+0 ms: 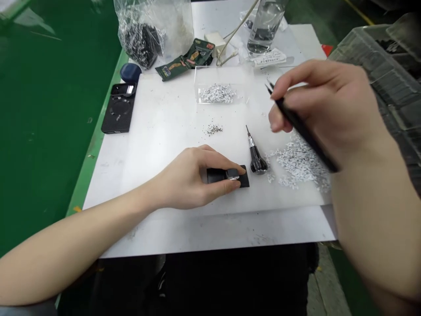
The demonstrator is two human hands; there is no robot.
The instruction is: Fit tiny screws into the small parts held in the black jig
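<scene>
My left hand [194, 177] rests on the white work surface, thumb and forefinger closed on a small dark block [233, 174] with a pale front face. Beneath that block lies a flat black plate [244, 180], partly covered by my fingers. Raised at the right, my right hand [322, 94] grips black tweezers [304, 129], their tips pointing up and left with nothing visible between them. A short black-handled screwdriver [256, 158] lies just right of the plate. Beside it spreads a heap of small white parts [302, 162], partly hidden behind my right forearm and the tweezers.
A clear tray [197, 97] holds more white parts, with tiny dark bits [214, 129] in front. At the left edge lies a black phone [120, 107] near a blue case [130, 72]. Behind are a plastic bag [177, 30], green wrappers [184, 61] and a water glass [265, 26].
</scene>
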